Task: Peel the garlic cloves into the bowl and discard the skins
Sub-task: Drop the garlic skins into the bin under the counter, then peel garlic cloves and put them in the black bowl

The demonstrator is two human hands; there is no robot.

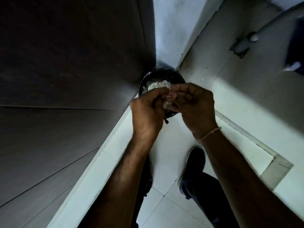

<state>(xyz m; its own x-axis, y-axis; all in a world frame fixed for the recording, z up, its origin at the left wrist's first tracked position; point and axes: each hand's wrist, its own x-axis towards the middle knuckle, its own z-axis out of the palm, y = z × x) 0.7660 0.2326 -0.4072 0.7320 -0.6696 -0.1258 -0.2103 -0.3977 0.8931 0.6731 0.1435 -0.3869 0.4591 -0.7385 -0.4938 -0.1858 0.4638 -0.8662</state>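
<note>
Nearest the camera, two bare forearms reach forward over a pale tiled floor (166,211), with a dark shoe (194,163) planted below them. A thin thread band (209,134) circles the right wrist.

The left hand (148,112) has its fingers curled inward, the tips meeting those of the right hand (195,104), whose fingers are likewise bent. Between the two sets of fingertips sits a small clump of pale, papery garlic skins (167,102), pinched from both sides; the motion blur keeps me from telling exactly which fingers press it.

Directly beyond and beneath the hands stands a round bin lined with a black bag (164,74), tucked into the corner between a dark panelled wall (69,71) on the left and a light wall on the right. Whitish scraps (156,84) lie inside it, just past the fingertips. No writing or labels can be read anywhere.
</note>
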